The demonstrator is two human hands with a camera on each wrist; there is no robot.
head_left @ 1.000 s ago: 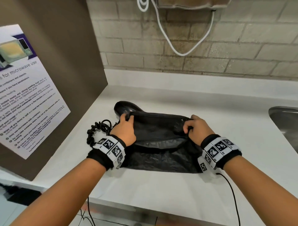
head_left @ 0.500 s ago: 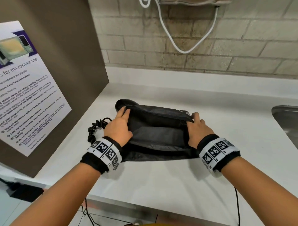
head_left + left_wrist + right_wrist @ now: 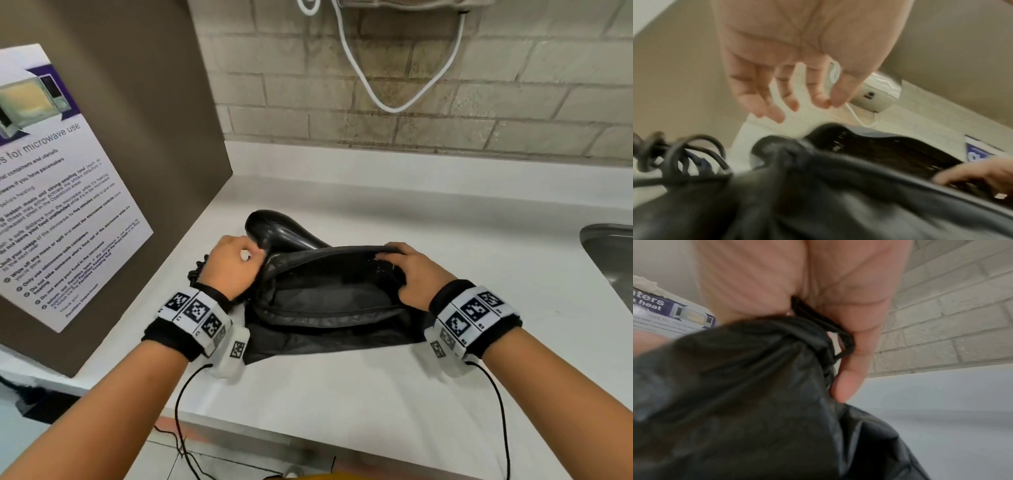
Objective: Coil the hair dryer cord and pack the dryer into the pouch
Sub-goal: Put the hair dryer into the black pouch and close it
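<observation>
A black pouch (image 3: pixel 329 308) lies on the white counter (image 3: pixel 462 219) with its mouth held wide. My right hand (image 3: pixel 414 270) grips the upper rim at the right, thumb (image 3: pixel 849 369) pinching the fabric (image 3: pixel 756 402). The glossy black hair dryer (image 3: pixel 281 233) lies just behind the pouch, partly under its rim. My left hand (image 3: pixel 236 267) hovers at the dryer's left end, fingers (image 3: pixel 793 100) relaxed and holding nothing above the dryer (image 3: pixel 879 149). The coiled black cord (image 3: pixel 684 154) sits left of the pouch, mostly hidden behind my left wrist in the head view.
A brown panel with a microwave notice (image 3: pixel 51 205) stands at the left. A steel sink (image 3: pixel 609 260) begins at the right edge. A white cable (image 3: pixel 394 102) hangs on the brick wall from a white wall unit (image 3: pixel 875 94).
My left hand has let go of the pouch rim and moved up and left to the dryer. My right hand has lifted the rim, so the mouth gapes wider.
</observation>
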